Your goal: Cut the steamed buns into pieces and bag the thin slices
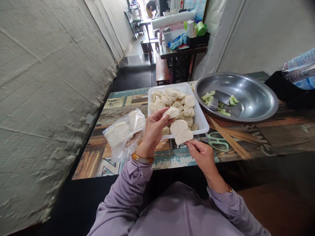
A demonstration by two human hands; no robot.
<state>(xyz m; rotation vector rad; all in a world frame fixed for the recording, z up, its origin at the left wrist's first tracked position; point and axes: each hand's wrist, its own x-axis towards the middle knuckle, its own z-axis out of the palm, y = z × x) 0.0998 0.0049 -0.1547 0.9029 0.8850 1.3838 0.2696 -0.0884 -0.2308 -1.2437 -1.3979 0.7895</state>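
Observation:
My left hand [155, 126] is closed in a pinch around a pale, whitish food slice [172, 113], above a white plastic tray [205, 123] heaped with similar thick slices [172, 95]. Lower and to the right, my right hand [202, 153] pinches the near end of a skewer bearing two flat, speckled slices [181, 131] in a row; the stick is almost wholly hidden by them. Green-handled scissors [218, 144] lie beside the tray, blades partly covered. Several bamboo skewers [227, 137] are spread right of them.
A large steel bowl [261, 98] holds a cleaver [220, 98] and green vegetable pieces. Left of the tray lies a clear plastic bag [123, 131] with pale slices. A plaster wall [49, 98] runs along the left. Farther back are a cluttered table [182, 50] and a bent-over person [151, 7].

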